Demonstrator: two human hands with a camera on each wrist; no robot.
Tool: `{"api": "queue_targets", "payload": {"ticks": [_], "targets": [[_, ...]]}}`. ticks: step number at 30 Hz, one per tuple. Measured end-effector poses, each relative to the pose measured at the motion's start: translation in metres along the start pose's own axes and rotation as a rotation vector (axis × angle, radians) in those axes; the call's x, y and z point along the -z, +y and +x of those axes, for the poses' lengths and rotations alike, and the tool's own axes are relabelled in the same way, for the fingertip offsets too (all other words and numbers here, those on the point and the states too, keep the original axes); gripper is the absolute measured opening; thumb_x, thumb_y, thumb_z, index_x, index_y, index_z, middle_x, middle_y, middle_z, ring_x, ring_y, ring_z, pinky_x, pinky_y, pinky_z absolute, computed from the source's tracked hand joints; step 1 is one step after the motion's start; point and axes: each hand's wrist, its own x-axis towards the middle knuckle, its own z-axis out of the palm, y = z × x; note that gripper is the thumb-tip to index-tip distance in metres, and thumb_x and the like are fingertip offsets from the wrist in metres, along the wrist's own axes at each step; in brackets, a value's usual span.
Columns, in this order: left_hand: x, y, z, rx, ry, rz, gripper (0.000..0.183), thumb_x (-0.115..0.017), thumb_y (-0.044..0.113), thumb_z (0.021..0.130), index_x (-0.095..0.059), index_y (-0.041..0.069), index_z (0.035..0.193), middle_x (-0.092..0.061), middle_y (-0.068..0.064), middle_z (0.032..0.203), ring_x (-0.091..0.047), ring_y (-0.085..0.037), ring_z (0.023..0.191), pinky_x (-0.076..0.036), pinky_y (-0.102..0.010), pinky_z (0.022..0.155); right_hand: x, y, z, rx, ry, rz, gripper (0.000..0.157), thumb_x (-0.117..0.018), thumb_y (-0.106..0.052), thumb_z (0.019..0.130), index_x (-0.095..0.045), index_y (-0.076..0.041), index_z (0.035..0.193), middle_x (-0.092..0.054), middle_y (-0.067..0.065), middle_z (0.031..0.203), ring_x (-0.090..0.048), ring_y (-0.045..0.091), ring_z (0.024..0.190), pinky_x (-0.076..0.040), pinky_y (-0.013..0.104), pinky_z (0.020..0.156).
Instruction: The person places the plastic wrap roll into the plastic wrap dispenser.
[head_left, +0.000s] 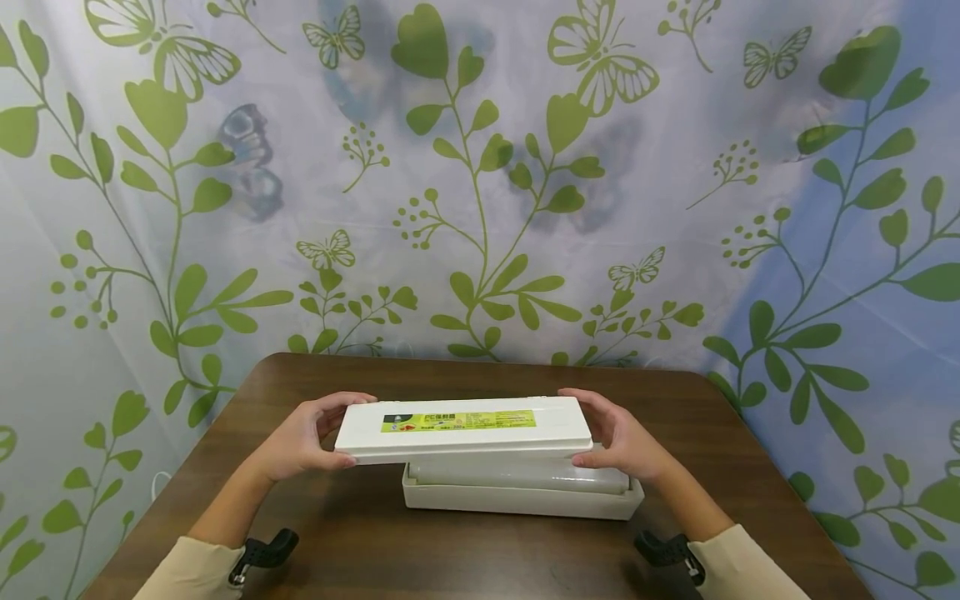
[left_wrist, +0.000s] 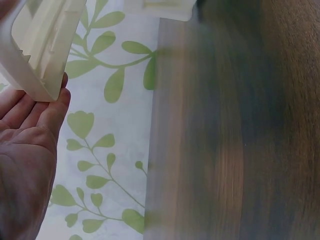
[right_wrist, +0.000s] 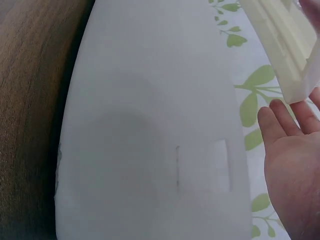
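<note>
A white cling film box lid (head_left: 463,442) with a yellow-green label hangs tilted over the table, its left end farther from the base. My left hand (head_left: 306,433) grips its left end, thumb at the front edge and fingers behind. At the other end my right hand (head_left: 628,437) holds it the same way. Below and partly covered by the lid lies the white box base (head_left: 517,502), with a cling film roll (head_left: 525,477) inside. The lid's hollow underside (left_wrist: 52,47) shows in the left wrist view. The base's white side (right_wrist: 145,125) fills much of the right wrist view.
The box base stands on a brown wooden table (head_left: 360,542) with rounded far corners. Behind it hangs a pale curtain (head_left: 660,150) printed with green leaves and butterflies. Black straps (head_left: 270,550) circle both wrists.
</note>
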Motion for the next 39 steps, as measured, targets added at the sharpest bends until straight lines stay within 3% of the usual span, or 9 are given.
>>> {"api": "queue_targets", "payload": {"ticks": [10,22,39], "targets": [[-0.004,0.003,0.003,0.024,-0.003,0.003,0.072,-0.087,0.005,0.077,-0.056,0.013,0.142,-0.060,-0.013,0.141,-0.066,-0.018,0.112,-0.057,-0.027,0.089,0.001,-0.002,-0.002,-0.008,0.004,0.007,0.084,-0.078,0.006,0.083,-0.035,0.000,0.155,-0.047,0.021,0.149,-0.061,0.015,0.124,-0.060,0.033,0.090],[-0.006,0.010,0.007,0.017,-0.050,-0.006,0.071,-0.085,0.005,0.079,-0.054,0.009,0.143,-0.057,-0.016,0.144,-0.065,-0.016,0.114,-0.056,-0.026,0.091,0.001,-0.009,-0.008,-0.002,0.027,0.016,0.080,-0.078,0.008,0.082,-0.038,0.006,0.151,-0.048,0.027,0.146,-0.061,0.010,0.123,-0.057,0.027,0.094],[-0.013,0.011,0.016,0.031,-0.049,-0.007,0.074,-0.086,0.006,0.080,-0.050,0.007,0.145,-0.052,-0.017,0.147,-0.061,-0.012,0.123,-0.053,-0.023,0.097,0.009,-0.011,-0.016,-0.021,0.039,-0.048,0.080,-0.081,0.006,0.080,-0.041,0.005,0.149,-0.049,0.025,0.147,-0.060,0.009,0.125,-0.054,0.023,0.098]]}}
